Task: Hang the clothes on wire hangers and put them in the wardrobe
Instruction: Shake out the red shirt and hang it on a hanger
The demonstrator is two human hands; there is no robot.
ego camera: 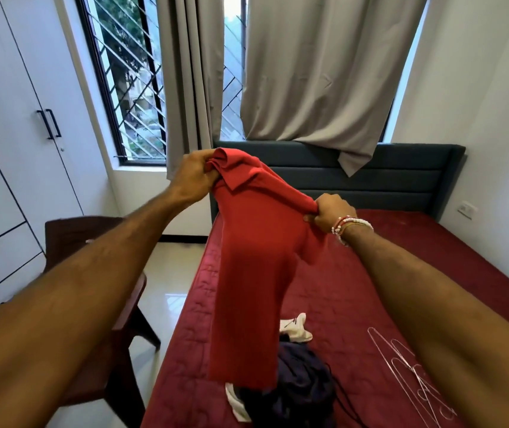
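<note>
Holding the red polo shirt [253,261] up over the bed [432,261], left hand [193,176] and right hand [331,213] both gripping it, I judge nothing hung yet: wire hangers [413,375] near the bed's right edge, more clothes [296,387] heaped at its near end, wardrobe [15,118] closed.

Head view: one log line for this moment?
left hand grips red shirt collar | right hand grips sleeve | wire hangers on bed | wardrobe shut

Left grip [194,177] raised, clenched on red shirt [253,273], right grip [330,213] lower, pinching same shirt
</note>
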